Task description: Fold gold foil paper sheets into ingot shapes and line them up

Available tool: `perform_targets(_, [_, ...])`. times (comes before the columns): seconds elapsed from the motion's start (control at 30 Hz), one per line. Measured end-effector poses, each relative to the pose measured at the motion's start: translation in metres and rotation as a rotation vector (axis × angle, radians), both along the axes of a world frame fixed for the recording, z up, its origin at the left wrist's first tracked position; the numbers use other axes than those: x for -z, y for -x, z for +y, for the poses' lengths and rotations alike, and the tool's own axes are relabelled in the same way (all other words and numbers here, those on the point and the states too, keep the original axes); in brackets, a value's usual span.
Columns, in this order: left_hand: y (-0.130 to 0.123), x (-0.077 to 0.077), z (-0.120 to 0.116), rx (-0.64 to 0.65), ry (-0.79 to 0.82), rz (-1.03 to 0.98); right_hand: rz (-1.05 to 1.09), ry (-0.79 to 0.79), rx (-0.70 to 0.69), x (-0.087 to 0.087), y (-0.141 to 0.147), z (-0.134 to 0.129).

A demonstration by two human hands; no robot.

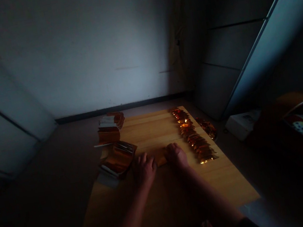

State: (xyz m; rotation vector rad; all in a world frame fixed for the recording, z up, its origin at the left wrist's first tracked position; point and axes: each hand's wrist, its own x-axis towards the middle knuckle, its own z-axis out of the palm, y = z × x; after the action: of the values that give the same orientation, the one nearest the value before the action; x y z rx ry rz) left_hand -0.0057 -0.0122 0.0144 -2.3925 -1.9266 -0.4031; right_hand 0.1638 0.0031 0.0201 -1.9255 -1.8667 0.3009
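A small orange-brown sheet (161, 157) lies on the wooden table between my hands; whether it is paper or film is hard to tell in the dim light. My left hand (145, 167) has its fingers curled down at the sheet's left end. At the other end, my right hand (177, 155) is closed like a fist on it. Close to my left hand sits a stack of orange-brown sheets (121, 158) with pale layers. Right of my right hand runs an overlapping row of shiny copper-coloured foil pieces (190, 132).
Behind the near stack are more folded orange and white sheets (110, 127) on the table (145, 128). More shiny foil (208, 127) is beyond the table's right edge, near a white box (242, 125). A pale wall (108, 59) stands behind.
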Motion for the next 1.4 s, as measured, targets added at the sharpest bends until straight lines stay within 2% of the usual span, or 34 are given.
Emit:
perform_targets(0.13, [0.002, 0.000, 0.002, 0.013, 0.029, -0.034, -0.008, -0.068, -0.059, 0.000, 0.007, -0.010])
perform_targets(0.3, [0.007, 0.000, 0.001, 0.030, 0.076, -0.062, -0.083, -0.031, -0.043, 0.006, 0.020, -0.017])
perform_targets(0.53, [0.010, -0.006, -0.004, 0.054, 0.126, -0.025, -0.023, -0.035, -0.035, 0.009, 0.020, -0.017])
perform_targets(0.87, [0.017, 0.001, -0.001, 0.086, 0.153, 0.004, 0.128, -0.096, -0.078, 0.012, 0.002, -0.013])
perform_targets(1.07, [0.022, -0.003, -0.002, 0.131, 0.168, 0.024, 0.102, -0.109, -0.201, 0.008, -0.010, -0.009])
perform_targets(1.3, [0.023, -0.001, -0.001, 0.127, 0.176, 0.033, 0.232, -0.114, -0.090, 0.012, -0.016, -0.003])
perform_targets(1.4, [0.023, 0.001, -0.001, 0.132, 0.179, 0.014, 0.271, -0.126, -0.126, 0.017, -0.019, -0.003])
